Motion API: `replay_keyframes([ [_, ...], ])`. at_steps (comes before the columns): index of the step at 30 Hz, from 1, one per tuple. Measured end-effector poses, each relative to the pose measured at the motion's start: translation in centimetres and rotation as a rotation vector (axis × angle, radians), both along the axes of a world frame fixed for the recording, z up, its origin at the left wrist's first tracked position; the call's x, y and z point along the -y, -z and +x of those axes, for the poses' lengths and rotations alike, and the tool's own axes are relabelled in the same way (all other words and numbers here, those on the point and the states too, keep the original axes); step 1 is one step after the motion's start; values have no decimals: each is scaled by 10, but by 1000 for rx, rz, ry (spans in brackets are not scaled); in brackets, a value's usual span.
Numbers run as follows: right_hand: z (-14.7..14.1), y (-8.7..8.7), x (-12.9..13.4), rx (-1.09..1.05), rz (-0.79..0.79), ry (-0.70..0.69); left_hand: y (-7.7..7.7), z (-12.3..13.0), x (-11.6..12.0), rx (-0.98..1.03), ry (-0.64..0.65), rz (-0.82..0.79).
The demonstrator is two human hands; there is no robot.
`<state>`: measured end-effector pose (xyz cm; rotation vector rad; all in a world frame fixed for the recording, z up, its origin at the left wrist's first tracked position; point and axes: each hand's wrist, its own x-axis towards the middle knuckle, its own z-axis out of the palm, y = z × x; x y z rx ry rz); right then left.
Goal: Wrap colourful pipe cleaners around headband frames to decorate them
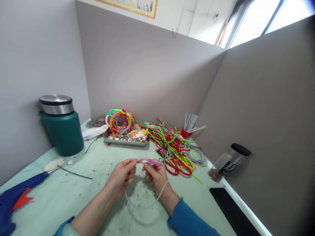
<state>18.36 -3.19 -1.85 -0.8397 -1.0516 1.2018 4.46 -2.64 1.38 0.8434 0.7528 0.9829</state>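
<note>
A pale wire loop [145, 207] hangs below both hands, its top part wrapped in a pink and purple fuzzy stem [155, 162]. My left hand [123, 175] pinches the pink end of the wrapped part, fingers curled. On the purple part, just to the right, my right hand [156, 177] is closed with thumb and fingertips together. The hands are a short way apart above the table. Right behind my right hand lie red-handled scissors [182, 166] and a heap of red, green and yellow fuzzy stems [169, 139].
Behind the hands, a metal tray [126, 143] holds shells and colourful wrapped rings [119, 121]. A green flask [62, 131] and blue glue gun [22, 193] stand and lie left. Right are coiled wire [198, 156], a clear jar [228, 164] and a black flat object [232, 211].
</note>
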Motion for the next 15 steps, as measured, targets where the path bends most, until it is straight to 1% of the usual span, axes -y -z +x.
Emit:
replay_keyframes([
  [6, -4, 0, 6, 301, 188, 142, 4, 1, -1, 78, 17, -46],
  [9, -4, -1, 10, 414, 259, 146, 5, 2, -1, 61, 5, -62],
  [12, -4, 0, 11, 425, 231, 117, 6, 3, 0, 1, -24, -48],
  [15, -5, 2, 12, 357, 122, 100, 7, 4, 2, -63, -61, 1],
])
